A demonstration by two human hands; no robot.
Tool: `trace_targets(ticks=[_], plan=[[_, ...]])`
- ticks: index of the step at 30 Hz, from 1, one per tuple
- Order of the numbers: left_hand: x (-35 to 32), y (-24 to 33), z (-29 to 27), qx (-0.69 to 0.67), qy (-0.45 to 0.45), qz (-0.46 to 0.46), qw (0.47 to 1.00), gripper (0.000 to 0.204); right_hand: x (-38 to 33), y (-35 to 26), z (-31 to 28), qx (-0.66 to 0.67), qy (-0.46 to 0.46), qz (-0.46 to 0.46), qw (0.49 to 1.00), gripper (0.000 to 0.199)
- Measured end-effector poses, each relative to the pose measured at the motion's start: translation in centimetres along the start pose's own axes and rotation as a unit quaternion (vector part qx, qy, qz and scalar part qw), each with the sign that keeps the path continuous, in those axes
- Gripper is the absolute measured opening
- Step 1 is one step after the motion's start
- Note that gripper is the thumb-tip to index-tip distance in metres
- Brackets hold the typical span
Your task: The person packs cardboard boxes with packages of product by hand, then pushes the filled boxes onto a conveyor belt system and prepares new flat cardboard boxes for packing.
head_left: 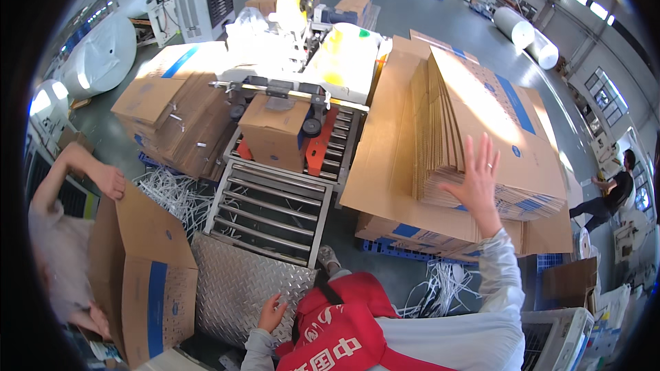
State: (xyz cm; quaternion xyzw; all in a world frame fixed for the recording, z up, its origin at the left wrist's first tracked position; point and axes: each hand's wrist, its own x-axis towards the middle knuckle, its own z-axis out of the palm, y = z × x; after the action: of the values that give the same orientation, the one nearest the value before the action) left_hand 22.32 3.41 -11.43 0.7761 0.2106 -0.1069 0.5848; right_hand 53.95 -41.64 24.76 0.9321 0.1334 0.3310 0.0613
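My right hand (476, 178) is raised with its fingers spread, over the near edge of a stack of flattened cardboard boxes (495, 106). A ring shows on one finger. Whether the palm touches the cardboard I cannot tell. Low in front of my body, my left hand (272, 314) holds nothing, its fingers apart above a metal tread plate (234, 282). On the left, a co-worker's two hands grip an opened cardboard box (148, 254) with a blue stripe. Straight ahead, a closed cardboard box (275, 130) sits in a box taping machine (317, 99).
A roller conveyor (268, 213) runs from the tread plate to the machine. More flattened boxes (179, 113) are stacked at the left. White strapping scraps (175, 196) litter the floor there, and others (447, 288) lie below the right stack. Another person (612, 189) stands far right.
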Motion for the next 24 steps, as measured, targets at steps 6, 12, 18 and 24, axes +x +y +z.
trace_targets(ticks=[6,12,18,24], plan=[[-3.3,-0.9,-0.9,-0.058,0.009,-0.001,0.998,0.046,-0.7,11.5,-5.6,0.045,0.085,0.019,0.995,0.04],[-9.1,-1.2,-4.8,-0.179,0.245,0.026,0.952,0.04,1.5,-11.1,-24.9,0.109,0.351,-0.316,0.874,0.01],[-10.7,13.0,2.2,-0.634,0.108,-0.021,0.765,0.06,5.0,-11.2,-27.0,0.386,0.418,-0.624,0.536,0.062],[-19.6,15.9,-3.7,-0.532,0.528,0.147,0.646,0.093,2.5,-22.1,-7.5,0.81,0.221,-0.168,0.517,0.061]])
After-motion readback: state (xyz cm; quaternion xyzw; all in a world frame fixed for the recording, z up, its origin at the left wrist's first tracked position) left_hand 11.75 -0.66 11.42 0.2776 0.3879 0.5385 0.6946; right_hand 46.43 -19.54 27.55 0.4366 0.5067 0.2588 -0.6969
